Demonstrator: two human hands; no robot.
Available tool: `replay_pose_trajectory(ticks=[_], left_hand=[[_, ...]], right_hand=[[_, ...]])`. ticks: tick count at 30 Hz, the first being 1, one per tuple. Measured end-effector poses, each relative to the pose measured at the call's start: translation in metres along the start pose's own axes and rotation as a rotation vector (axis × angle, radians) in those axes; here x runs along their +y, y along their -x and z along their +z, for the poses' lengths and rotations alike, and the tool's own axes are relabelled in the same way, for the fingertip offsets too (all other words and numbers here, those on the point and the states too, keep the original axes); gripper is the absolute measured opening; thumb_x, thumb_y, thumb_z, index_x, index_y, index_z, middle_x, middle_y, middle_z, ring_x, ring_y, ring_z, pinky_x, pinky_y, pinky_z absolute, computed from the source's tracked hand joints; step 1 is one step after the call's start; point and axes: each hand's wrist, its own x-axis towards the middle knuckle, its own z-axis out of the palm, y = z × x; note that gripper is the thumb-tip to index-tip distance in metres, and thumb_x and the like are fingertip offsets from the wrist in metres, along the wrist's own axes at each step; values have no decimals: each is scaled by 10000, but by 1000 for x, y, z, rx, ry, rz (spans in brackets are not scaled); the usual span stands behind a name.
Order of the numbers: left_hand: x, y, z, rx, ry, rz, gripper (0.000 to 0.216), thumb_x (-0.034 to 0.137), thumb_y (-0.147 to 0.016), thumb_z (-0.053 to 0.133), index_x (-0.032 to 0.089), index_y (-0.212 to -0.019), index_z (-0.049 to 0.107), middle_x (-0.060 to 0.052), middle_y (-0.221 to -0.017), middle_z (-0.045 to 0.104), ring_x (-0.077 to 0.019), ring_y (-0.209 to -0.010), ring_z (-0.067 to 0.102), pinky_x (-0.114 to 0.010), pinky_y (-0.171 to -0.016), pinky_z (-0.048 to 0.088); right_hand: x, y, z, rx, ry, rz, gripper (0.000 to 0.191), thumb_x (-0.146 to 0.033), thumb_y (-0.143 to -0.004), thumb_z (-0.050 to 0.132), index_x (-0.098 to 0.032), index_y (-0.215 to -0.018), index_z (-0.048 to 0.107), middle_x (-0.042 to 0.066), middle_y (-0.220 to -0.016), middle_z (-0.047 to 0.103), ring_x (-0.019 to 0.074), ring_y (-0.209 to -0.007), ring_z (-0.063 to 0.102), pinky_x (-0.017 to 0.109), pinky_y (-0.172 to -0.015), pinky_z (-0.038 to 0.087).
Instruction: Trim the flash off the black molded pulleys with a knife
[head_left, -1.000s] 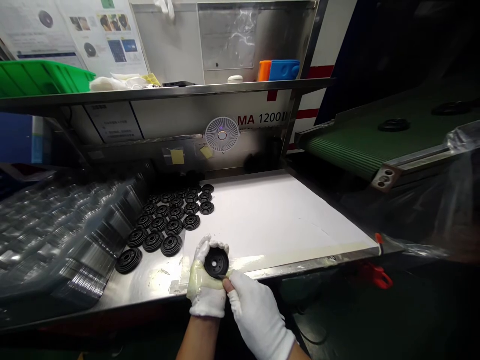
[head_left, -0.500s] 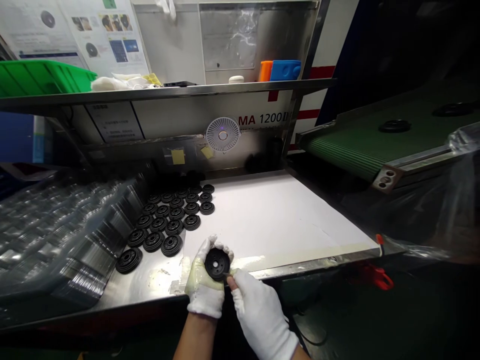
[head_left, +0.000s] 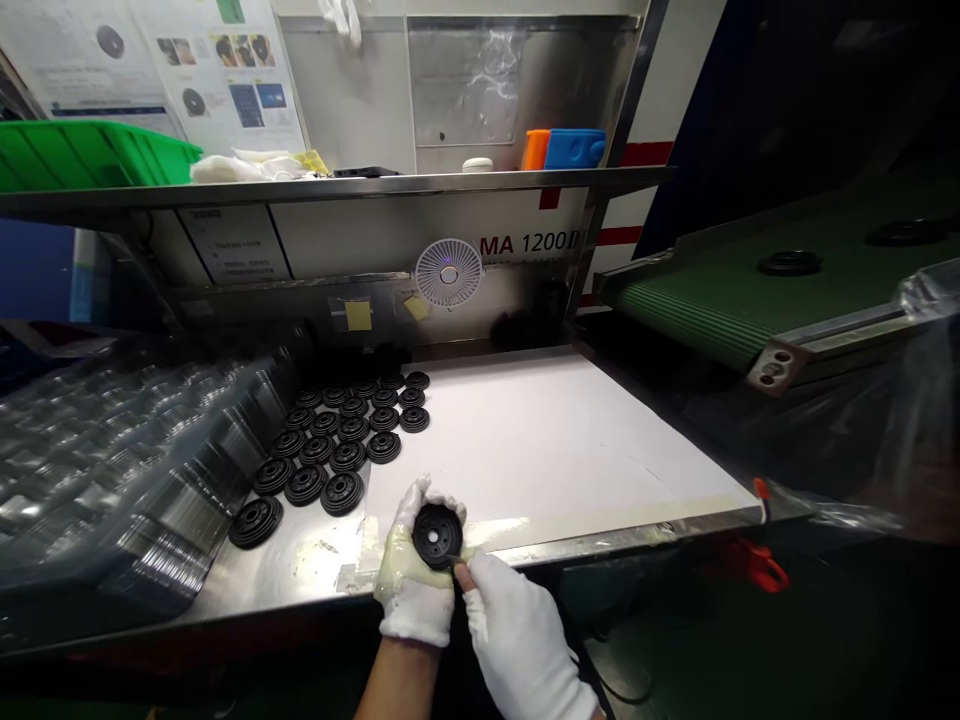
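Note:
My left hand, in a white glove, is wrapped round a round black disc part and holds it over the front edge of the steel bench. My right hand, also gloved, pinches a thin dark tool whose tip touches the disc's lower rim; the tool is too small to name. Several matching black discs lie in rows on the bench to the left of my hands.
A white sheet covers the bench's right half. Stacks of clear plastic trays fill the left side. A green conveyor with black discs runs at the right. A shelf above carries a green bin. A small fan is on the back wall.
Both hands and the disc stay at the bench's front edge, with only slight shifts of the fingers; the view has tilted a little.

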Motion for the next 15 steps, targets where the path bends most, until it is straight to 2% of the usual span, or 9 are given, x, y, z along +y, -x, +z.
replay_pose_trajectory(ticks=[2, 5, 7, 11, 15], left_hand=[[0, 2, 0, -8, 0, 22, 101, 116, -706, 571, 177, -786, 583, 3, -654, 577, -117, -643, 591, -300, -706, 510], [3, 8, -1, -72, -87, -31, 245, 135, -700, 545, 163, -938, 591, -95, -877, 630, -221, -826, 615, -404, -735, 503], [5, 12, -2, -125, -138, -79, 273, 148, -697, 527, 132, -962, 590, -131, -867, 627, -257, -822, 612, -438, -710, 500], [4, 10, 0, -83, -50, -68, 93, 111, -698, 556, 132, -782, 588, -33, -621, 562, -159, -619, 578, -342, -636, 506], [1, 5, 0, -39, 23, -30, 56, 107, -715, 573, 158, -715, 550, 9, -599, 527, -110, -588, 549, -285, -638, 500]], right_hand=[[-4, 1, 0, 2, -12, -15, 249, -287, -871, 371, -226, -665, 497, -25, -559, 590, 137, -483, 536, 271, -466, 192], [-3, -1, -4, -7, -43, -30, 233, -266, -878, 358, -227, -715, 519, -21, -603, 611, 137, -520, 557, 258, -478, 217], [1, -2, -7, -12, -48, -23, 212, -251, -881, 357, -229, -755, 526, -18, -627, 617, 139, -538, 565, 253, -489, 235], [6, -1, -7, 1, -27, -1, 203, -251, -877, 370, -230, -743, 521, -21, -608, 607, 142, -527, 561, 258, -488, 238], [1, -1, -5, 20, -18, -6, 230, -264, -882, 359, -223, -714, 511, -18, -593, 608, 141, -512, 560, 259, -481, 234]])
